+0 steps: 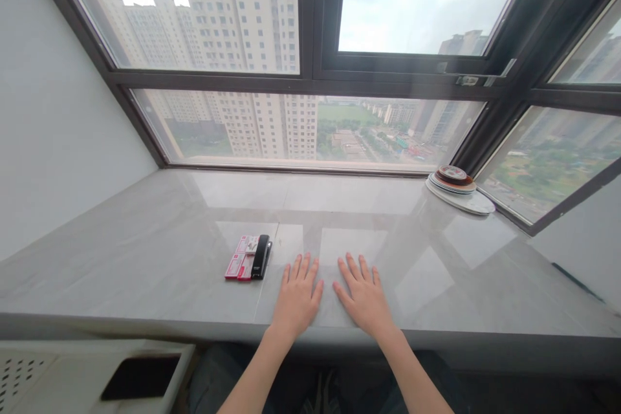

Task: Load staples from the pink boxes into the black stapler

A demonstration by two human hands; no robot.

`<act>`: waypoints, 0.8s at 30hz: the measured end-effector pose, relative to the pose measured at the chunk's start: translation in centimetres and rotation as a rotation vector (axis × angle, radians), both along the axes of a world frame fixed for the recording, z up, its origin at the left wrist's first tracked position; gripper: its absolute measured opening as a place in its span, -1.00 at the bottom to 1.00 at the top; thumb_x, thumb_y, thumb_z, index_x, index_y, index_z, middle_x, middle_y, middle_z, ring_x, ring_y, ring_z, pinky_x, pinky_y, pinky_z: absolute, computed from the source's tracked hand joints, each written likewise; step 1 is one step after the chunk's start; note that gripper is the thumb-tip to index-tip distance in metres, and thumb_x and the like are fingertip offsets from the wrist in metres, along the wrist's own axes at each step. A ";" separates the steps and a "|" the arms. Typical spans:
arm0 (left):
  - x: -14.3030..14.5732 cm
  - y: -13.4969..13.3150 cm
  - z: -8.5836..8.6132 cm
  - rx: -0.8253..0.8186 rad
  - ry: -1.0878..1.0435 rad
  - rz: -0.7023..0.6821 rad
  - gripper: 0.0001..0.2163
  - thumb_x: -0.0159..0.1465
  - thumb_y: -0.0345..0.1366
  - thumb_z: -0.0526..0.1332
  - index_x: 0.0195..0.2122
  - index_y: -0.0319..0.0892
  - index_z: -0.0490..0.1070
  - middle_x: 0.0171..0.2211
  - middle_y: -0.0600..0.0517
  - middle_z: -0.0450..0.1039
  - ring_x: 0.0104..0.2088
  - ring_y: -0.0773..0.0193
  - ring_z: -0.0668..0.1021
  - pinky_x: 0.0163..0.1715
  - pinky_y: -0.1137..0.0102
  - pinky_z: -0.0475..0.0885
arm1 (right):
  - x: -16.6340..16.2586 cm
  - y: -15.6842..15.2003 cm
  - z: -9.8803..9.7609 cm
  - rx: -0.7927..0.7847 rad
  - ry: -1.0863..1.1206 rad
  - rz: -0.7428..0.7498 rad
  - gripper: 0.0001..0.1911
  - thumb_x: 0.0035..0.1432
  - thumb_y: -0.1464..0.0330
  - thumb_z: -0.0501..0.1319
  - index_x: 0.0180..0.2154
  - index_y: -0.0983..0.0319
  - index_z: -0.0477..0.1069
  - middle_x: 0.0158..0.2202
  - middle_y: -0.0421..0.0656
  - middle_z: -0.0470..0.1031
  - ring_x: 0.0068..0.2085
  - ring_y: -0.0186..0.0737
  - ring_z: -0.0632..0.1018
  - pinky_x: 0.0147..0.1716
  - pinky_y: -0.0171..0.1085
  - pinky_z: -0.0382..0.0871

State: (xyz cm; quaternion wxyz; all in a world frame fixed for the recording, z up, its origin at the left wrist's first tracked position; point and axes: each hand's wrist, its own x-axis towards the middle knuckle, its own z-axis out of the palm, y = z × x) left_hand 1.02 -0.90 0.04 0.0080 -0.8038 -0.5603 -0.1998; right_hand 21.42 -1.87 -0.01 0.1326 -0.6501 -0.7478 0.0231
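Observation:
My left hand (298, 297) lies palm down on the grey marble sill (169, 259), its fingers spread and nothing in them. Beside it my right hand (363, 294) rests flat in the same way, also holding nothing. A black stapler (261, 257) is a little to the left of my left hand, apart from it. Touching the stapler's left side are several small red-and-white boxes (239, 260), set close together. Their print is too small to read.
A stack of plates or lids (456, 182) stands in the far right corner against the dark window frame (310, 83). White walls bound the sill on both sides. Below its front edge at left is a pale perforated plastic piece (63, 372).

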 end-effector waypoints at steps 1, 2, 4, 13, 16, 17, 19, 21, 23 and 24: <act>0.0 0.0 0.0 0.000 -0.001 0.000 -0.51 0.49 -0.13 0.01 0.44 0.04 0.14 0.48 -0.02 0.03 0.47 -0.04 0.10 0.40 -0.11 0.07 | 0.0 0.0 0.0 0.004 0.002 0.001 -0.34 0.44 -0.01 -0.07 0.47 -0.06 0.00 0.53 -0.24 -0.12 0.51 0.12 -0.12 0.40 0.22 -0.26; 0.0 0.0 0.0 -0.001 0.000 0.000 -0.51 0.49 -0.13 0.01 0.44 0.04 0.14 0.48 -0.02 0.03 0.47 -0.04 0.10 0.40 -0.11 0.07 | 0.0 0.0 0.0 0.007 0.002 0.004 -0.34 0.44 -0.01 -0.06 0.47 -0.06 0.00 0.53 -0.24 -0.12 0.51 0.12 -0.12 0.40 0.22 -0.26; 0.0 0.0 0.0 -0.003 0.004 0.004 -0.51 0.49 -0.13 0.02 0.44 0.04 0.14 0.48 -0.02 0.03 0.47 -0.04 0.10 0.40 -0.11 0.07 | 0.1 0.0 0.0 0.010 0.000 0.009 -0.34 0.44 -0.01 -0.06 0.48 -0.05 0.00 0.53 -0.24 -0.11 0.51 0.12 -0.11 0.40 0.21 -0.25; 0.1 0.1 0.0 -0.018 0.043 0.003 -0.50 0.50 -0.12 -0.02 0.45 0.00 0.11 0.49 -0.02 -0.01 0.48 -0.01 0.07 0.42 -0.08 0.05 | 0.2 0.1 -0.2 0.003 0.002 -0.002 -0.33 0.43 -0.02 -0.08 0.48 -0.07 -0.03 0.53 -0.24 -0.12 0.51 0.13 -0.12 0.40 0.23 -0.26; 0.0 0.1 -0.1 -0.022 0.053 -0.003 -0.48 0.50 -0.11 -0.02 0.46 -0.01 0.09 0.50 -0.03 -0.03 0.49 -0.02 0.05 0.42 -0.09 0.03 | 0.1 0.2 -0.4 -0.001 0.000 -0.002 -0.32 0.43 -0.02 -0.08 0.48 -0.07 -0.05 0.53 -0.25 -0.13 0.51 0.13 -0.12 0.40 0.23 -0.26; -0.1 0.1 -0.2 -0.024 0.057 -0.009 -0.48 0.50 -0.10 -0.02 0.46 -0.01 0.08 0.50 -0.03 -0.05 0.49 -0.03 0.04 0.42 -0.09 0.03 | 0.1 0.2 -0.5 -0.001 -0.001 -0.004 -0.32 0.43 -0.02 -0.08 0.48 -0.07 -0.05 0.53 -0.25 -0.13 0.51 0.13 -0.12 0.40 0.23 -0.26; -0.2 0.1 -0.2 -0.028 0.064 -0.025 -0.46 0.49 -0.08 -0.01 0.47 -0.02 0.07 0.51 -0.03 -0.07 0.49 -0.04 0.02 0.42 -0.10 0.02 | 0.1 0.2 -0.6 -0.003 -0.006 -0.007 -0.32 0.43 -0.02 -0.08 0.48 -0.07 -0.05 0.53 -0.25 -0.12 0.51 0.12 -0.12 0.40 0.23 -0.25; -0.3 0.0 -0.3 -0.031 0.068 -0.037 -0.46 0.49 -0.07 -0.01 0.47 -0.02 0.06 0.51 -0.03 -0.09 0.50 -0.04 -0.01 0.42 -0.10 0.01 | 0.1 0.2 -0.7 -0.007 -0.011 -0.009 -0.32 0.43 -0.02 -0.08 0.48 -0.08 -0.05 0.53 -0.26 -0.12 0.51 0.11 -0.12 0.40 0.22 -0.24; -0.4 0.0 -0.2 -0.033 0.063 -0.036 -0.45 0.49 -0.07 -0.01 0.47 -0.01 0.05 0.51 -0.03 -0.08 0.50 -0.03 -0.02 0.43 -0.10 0.00 | 0.2 0.2 -0.7 -0.012 -0.008 -0.006 -0.33 0.43 -0.01 -0.06 0.48 -0.08 -0.03 0.53 -0.26 -0.10 0.51 0.10 -0.11 0.40 0.21 -0.24; -0.4 -0.1 -0.2 -0.034 0.058 -0.033 -0.45 0.49 -0.07 -0.01 0.47 -0.01 0.05 0.51 -0.03 -0.07 0.50 -0.03 -0.01 0.43 -0.10 0.00 | 0.3 0.2 -0.7 -0.012 0.001 -0.006 -0.33 0.42 -0.01 -0.05 0.47 -0.08 -0.01 0.53 -0.27 -0.09 0.51 0.09 -0.10 0.40 0.20 -0.23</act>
